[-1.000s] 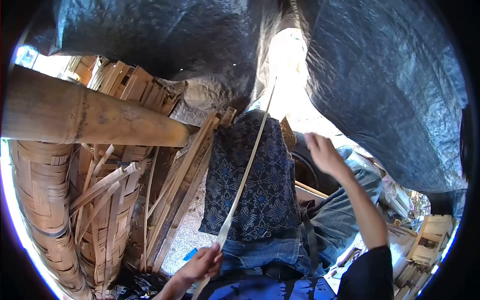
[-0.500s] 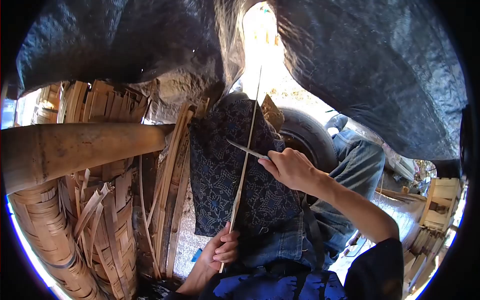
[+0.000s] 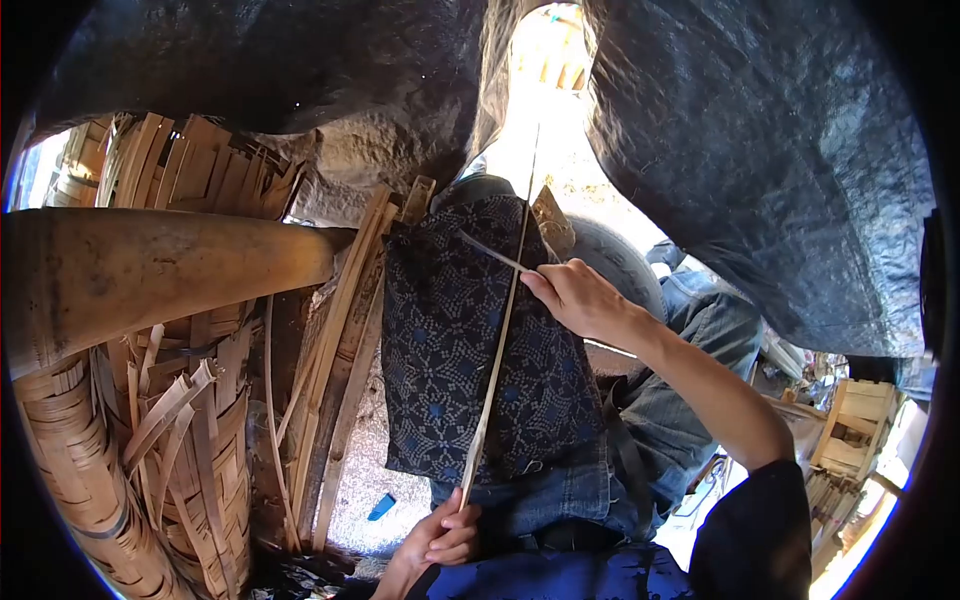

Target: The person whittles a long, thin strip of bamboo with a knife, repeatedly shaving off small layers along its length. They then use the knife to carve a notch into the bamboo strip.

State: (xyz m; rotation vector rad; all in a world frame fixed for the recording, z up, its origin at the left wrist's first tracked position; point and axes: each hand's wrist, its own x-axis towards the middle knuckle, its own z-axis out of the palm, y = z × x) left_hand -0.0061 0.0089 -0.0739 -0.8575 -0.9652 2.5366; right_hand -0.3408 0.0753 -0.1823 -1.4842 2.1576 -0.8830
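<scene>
My left hand (image 3: pixel 438 543), low in the head view near my body, has its fingers closed around the near end of a long thin bamboo strip (image 3: pixel 492 390). The strip runs away from me over a dark patterned cloth (image 3: pixel 430 350) spread across my lap. Farther up, my right hand (image 3: pixel 588 302) grips a knife (image 3: pixel 488 250), its handle hidden in the fist. The narrow blade points left and lies across the strip. Whether the edge bites into the strip cannot be made out.
A thick bamboo pole (image 3: pixel 180 255) juts in from the left above woven bamboo baskets (image 3: pixel 75 450). Split bamboo slats (image 3: pixel 335 370) lean beside the cloth. A tire (image 3: pixel 620 265) stands beyond my knee. Dark sheeting (image 3: pixel 760 130) hangs overhead. A small blue piece (image 3: pixel 381 507) lies on the ground.
My right hand and the knife have moved a little farther up the strip, away from me. My left hand has shifted slightly toward my body. The whole view has also shifted a little.
</scene>
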